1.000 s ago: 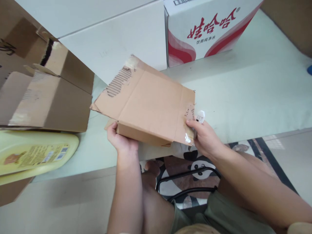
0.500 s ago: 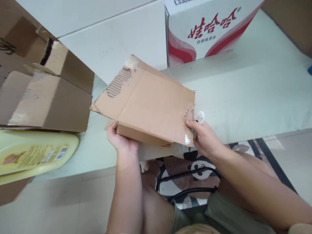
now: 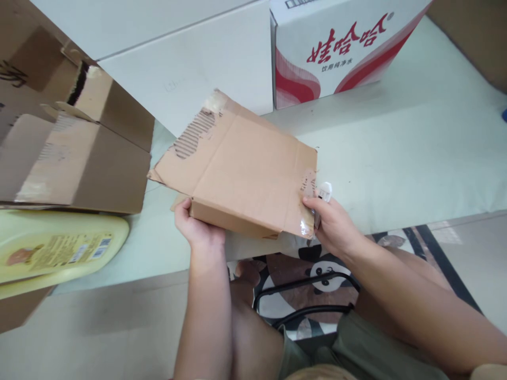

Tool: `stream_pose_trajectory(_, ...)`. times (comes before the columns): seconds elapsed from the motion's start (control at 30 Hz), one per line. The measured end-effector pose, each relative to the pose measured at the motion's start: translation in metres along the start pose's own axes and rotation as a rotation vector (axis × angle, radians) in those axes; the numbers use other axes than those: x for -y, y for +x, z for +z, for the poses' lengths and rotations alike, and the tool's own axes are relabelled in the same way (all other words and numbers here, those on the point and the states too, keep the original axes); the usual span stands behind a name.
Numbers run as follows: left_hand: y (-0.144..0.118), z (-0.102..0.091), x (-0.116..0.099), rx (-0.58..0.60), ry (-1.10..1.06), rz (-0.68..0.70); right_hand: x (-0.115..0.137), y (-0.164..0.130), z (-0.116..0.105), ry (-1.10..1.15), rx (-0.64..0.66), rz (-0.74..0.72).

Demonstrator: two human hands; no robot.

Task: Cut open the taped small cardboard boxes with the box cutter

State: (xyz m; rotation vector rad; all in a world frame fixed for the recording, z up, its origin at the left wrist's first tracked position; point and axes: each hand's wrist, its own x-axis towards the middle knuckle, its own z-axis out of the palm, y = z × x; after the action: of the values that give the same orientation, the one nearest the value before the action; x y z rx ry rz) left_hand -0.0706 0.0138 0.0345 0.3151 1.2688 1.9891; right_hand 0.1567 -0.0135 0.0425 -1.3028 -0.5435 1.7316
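Observation:
A brown cardboard box [image 3: 253, 163] is tilted in front of me with its flaps spread out. Its left flap has torn paper that bares the ridged board, and shiny tape clings to the lower right corner. My left hand [image 3: 198, 224] is closed around the lower left edge, its fingers partly hidden under the box. At the right flap, my right hand [image 3: 336, 221] grips the cardboard with the thumb on top. The same hand also holds what looks like a utility knife [image 3: 325, 191], whose white end sticks up; the rest of it is mostly hidden.
Brown cartons [image 3: 111, 153] and a yellow jug [image 3: 91, 248] stand at the left. White boxes [image 3: 222, 68] and a red-and-white carton [image 3: 297, 68] line the back of the pale green surface [image 3: 415, 158]. Below its edge is a panda-patterned seat [image 3: 328, 274] with black bars.
Both hands keep the same grip on the cardboard box. The whole view has shifted very slightly; nothing else has visibly moved.

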Motion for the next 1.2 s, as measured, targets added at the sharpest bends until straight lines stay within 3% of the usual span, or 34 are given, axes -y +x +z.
stream_pose_trajectory(1.2,0.0015,0.0002,0.0001,-0.012,-0.019,-0.019,0.0009,0.0013,-0.0008,0.016,0.000,0.016)
